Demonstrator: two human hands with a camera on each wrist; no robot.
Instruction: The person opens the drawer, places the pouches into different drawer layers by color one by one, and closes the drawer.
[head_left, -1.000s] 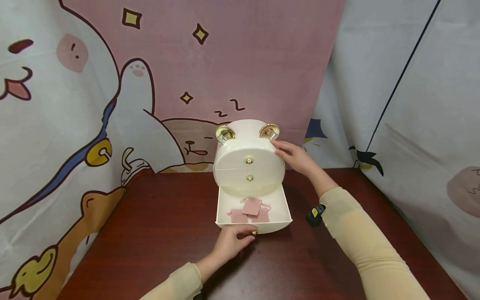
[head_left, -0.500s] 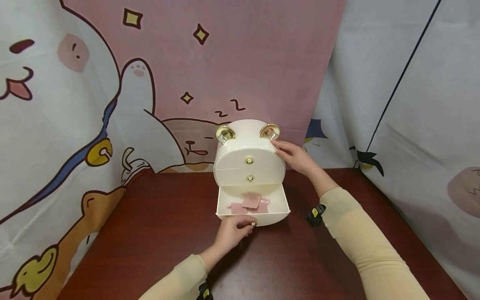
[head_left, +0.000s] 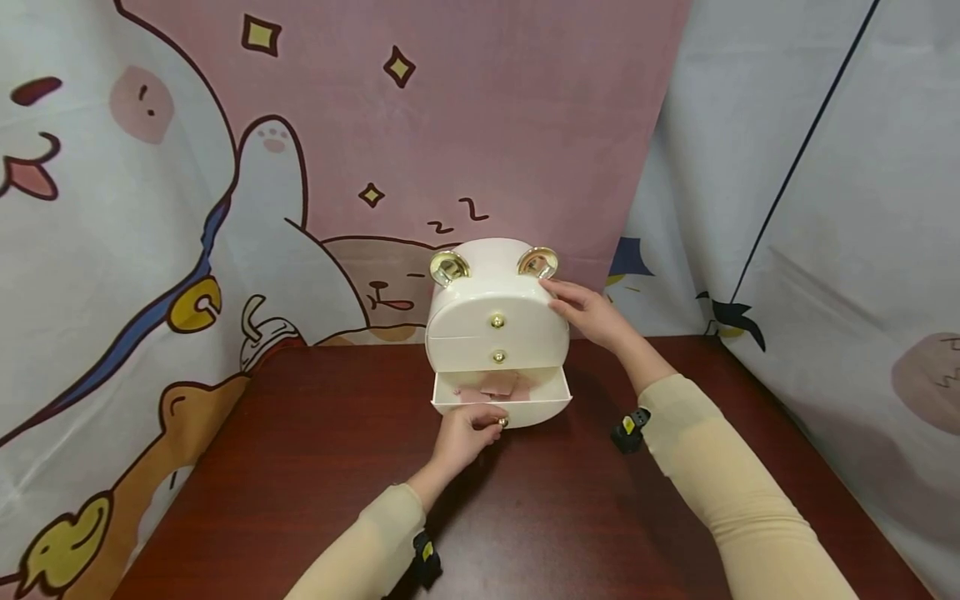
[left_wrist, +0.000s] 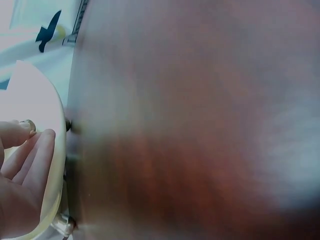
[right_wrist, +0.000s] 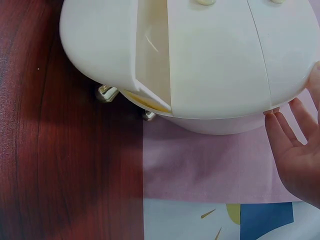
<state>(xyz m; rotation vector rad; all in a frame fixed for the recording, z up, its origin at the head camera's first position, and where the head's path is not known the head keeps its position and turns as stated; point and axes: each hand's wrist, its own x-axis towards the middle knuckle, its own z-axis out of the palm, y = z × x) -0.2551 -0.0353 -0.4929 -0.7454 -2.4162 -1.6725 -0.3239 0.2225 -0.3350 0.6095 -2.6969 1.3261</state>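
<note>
A white round-topped drawer box [head_left: 461,337] with gold ears stands on the table. Its bottom drawer [head_left: 532,412] is partly pulled out, and several small pink pouches [head_left: 498,384] lie inside, half hidden behind the drawer front. Between thumb and fingers my left hand [head_left: 456,442] pinches the drawer's gold knob [left_wrist: 30,125]. My right hand [head_left: 592,315] rests with its fingertips against the upper right side of the box, just below the right ear [head_left: 537,262]. In the right wrist view, the drawer stands out from the box with a gap behind its front.
The dark red wooden table [head_left: 315,442] extends on both sides of the box. Behind it hangs a pink and white cartoon cloth [head_left: 525,125]. Short metallic feet [right_wrist: 106,93] show under the box. Two upper drawers with gold knobs [head_left: 497,321] are closed.
My left hand has pushed the bottom drawer inward, away from me, so less of it sticks out and less of the pouches shows. The right hand has stayed in place.
</note>
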